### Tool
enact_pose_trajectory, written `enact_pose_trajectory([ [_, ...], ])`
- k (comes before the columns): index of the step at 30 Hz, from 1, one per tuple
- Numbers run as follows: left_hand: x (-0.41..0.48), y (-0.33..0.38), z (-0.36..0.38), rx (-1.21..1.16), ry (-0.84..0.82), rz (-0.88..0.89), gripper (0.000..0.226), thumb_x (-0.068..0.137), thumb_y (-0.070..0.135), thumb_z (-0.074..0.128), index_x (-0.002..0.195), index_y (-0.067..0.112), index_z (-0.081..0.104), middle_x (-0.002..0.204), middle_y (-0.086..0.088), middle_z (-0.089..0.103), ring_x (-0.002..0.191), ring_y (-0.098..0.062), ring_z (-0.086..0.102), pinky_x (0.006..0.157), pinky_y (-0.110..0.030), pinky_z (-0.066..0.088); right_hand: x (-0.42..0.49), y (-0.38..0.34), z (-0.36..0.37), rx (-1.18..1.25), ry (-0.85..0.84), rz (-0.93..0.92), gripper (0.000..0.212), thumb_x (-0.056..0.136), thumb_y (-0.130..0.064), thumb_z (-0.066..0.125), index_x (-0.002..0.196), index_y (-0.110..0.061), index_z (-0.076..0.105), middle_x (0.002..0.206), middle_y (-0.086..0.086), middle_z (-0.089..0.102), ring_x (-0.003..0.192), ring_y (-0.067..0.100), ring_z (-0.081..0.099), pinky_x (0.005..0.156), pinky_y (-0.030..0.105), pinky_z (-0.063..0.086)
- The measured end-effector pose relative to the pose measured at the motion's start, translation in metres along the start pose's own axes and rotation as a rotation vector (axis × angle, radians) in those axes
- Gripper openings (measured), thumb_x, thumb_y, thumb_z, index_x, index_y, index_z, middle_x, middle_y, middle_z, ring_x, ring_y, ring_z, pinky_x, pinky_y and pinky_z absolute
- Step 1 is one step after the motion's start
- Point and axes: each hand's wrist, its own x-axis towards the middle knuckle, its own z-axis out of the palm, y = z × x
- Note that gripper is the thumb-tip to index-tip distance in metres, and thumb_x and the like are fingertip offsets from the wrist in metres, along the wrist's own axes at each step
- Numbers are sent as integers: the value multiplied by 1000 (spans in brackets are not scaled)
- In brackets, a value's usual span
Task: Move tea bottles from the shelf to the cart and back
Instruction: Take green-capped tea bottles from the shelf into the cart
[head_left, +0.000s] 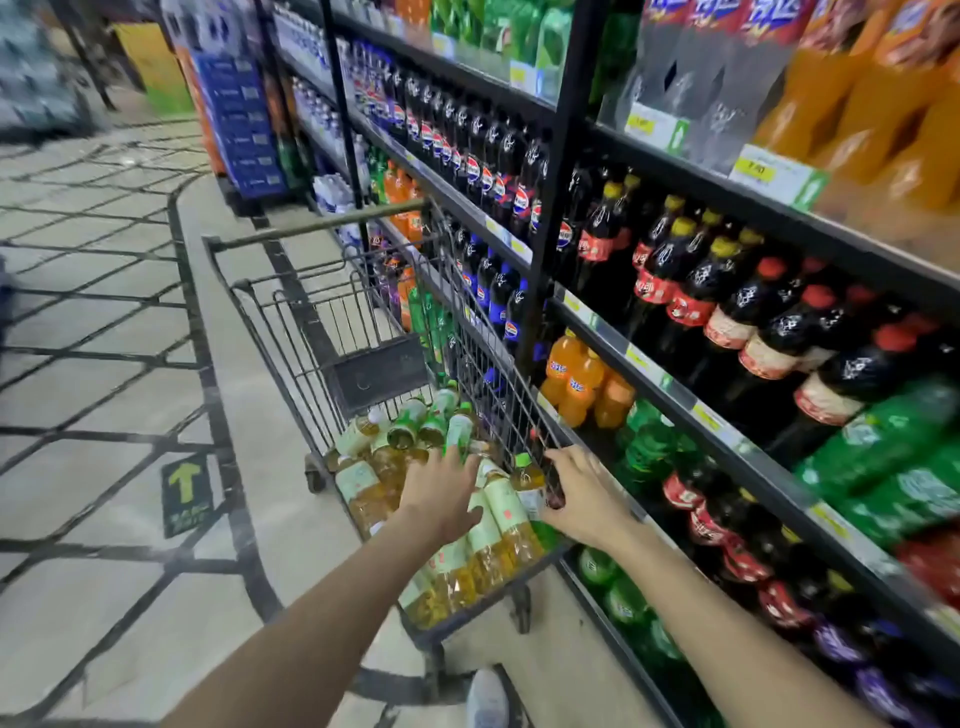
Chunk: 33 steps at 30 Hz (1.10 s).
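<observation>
Several tea bottles (498, 519) with amber liquid, pale labels and green caps lie piled in the wire shopping cart (291, 332). My left hand (441, 493) reaches over the pile with its fingers stretched out, the tips touching a green-labelled bottle (460, 434). At the cart's near right corner my right hand (584, 496) curls its fingers and thumb round a green-capped tea bottle (527, 483). That bottle stands higher than the others. The cart's wire wall partly hides the grip.
The cart stands close along a black shelf unit (649, 364) on my right, stocked with cola, orange and green soda bottles. Tiled floor with a green arrow sticker (186, 493) opens to the left. My white shoe (485, 699) shows below the cart.
</observation>
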Motion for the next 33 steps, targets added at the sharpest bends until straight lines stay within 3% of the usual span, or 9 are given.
enact_pose_trajectory([
  [7, 73, -9, 23, -34, -100, -24, 78, 97, 52, 52, 157, 20, 14, 156, -14, 31, 142, -35, 33, 110, -51, 39, 69, 25, 25, -8, -99, -14, 76, 87, -36, 68, 150, -18, 29, 146, 3, 32, 134, 28, 36, 105, 41, 41],
  [14, 137, -10, 51, -35, -167, -29, 79, 96, 54, 52, 155, 17, 18, 158, -17, 26, 142, -38, 31, 113, -56, 34, 135, 38, 55, -183, -211, -87, 81, 85, -18, 70, 153, -14, 25, 157, 9, 23, 145, 29, 23, 115, 39, 30],
  [17, 151, -12, 71, -8, -211, -25, 76, 96, 56, 50, 154, 18, 20, 156, -14, 30, 141, -37, 33, 113, -55, 34, 156, 42, 75, -230, -237, -131, 80, 85, -19, 72, 151, -13, 28, 154, 10, 28, 140, 29, 29, 114, 39, 33],
  [23, 172, -19, 113, -31, -281, -37, 77, 98, 56, 47, 156, 17, 14, 160, -12, 22, 147, -34, 20, 110, -48, 37, 196, 52, 113, -219, -356, -159, 87, 86, -23, 74, 154, -16, 19, 158, 10, 19, 146, 33, 18, 112, 41, 37],
  [27, 183, -24, 139, -72, -324, -50, 79, 99, 55, 46, 158, 17, 10, 165, -14, 10, 152, -35, 11, 114, -52, 34, 220, 60, 125, -244, -395, -187, 81, 85, -3, 65, 153, -15, 22, 157, 12, 21, 145, 30, 21, 113, 40, 37],
  [30, 189, -27, 152, -98, -331, -59, 78, 98, 52, 49, 157, 17, 10, 163, -16, 13, 148, -35, 23, 111, -51, 38, 235, 62, 133, -307, -450, -206, 85, 83, 0, 67, 154, -13, 23, 157, 14, 23, 142, 31, 26, 109, 42, 42],
  [33, 192, -28, 161, -121, -321, -68, 77, 97, 51, 53, 155, 18, 14, 161, -16, 16, 142, -34, 33, 107, -50, 42, 247, 60, 132, -301, -476, -190, 72, 84, 6, 64, 149, -9, 37, 143, 15, 38, 132, 31, 40, 104, 40, 43],
])
